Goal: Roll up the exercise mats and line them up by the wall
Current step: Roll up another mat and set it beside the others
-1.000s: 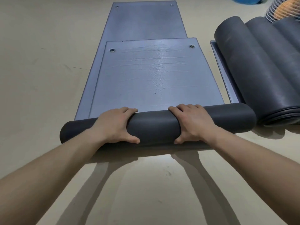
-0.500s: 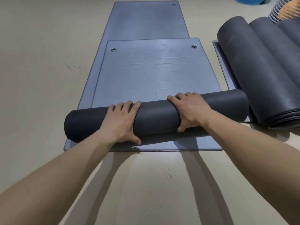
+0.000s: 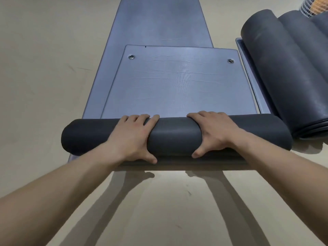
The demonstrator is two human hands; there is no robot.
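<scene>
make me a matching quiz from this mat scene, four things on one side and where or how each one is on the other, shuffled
1. half-made roll
2. bottom mat
3. finished rolls
4. eyelets

a. far corners of the top mat
b. off to the right
c. gripped by the left hand and right hand
d. flat, beneath the top mat

Pairs: 1-c, 2-d, 3-b, 4-a

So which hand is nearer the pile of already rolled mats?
Right. The right hand grips the half-rolled mat on the half toward the pile of rolled mats; the left hand grips it farther left.
</scene>
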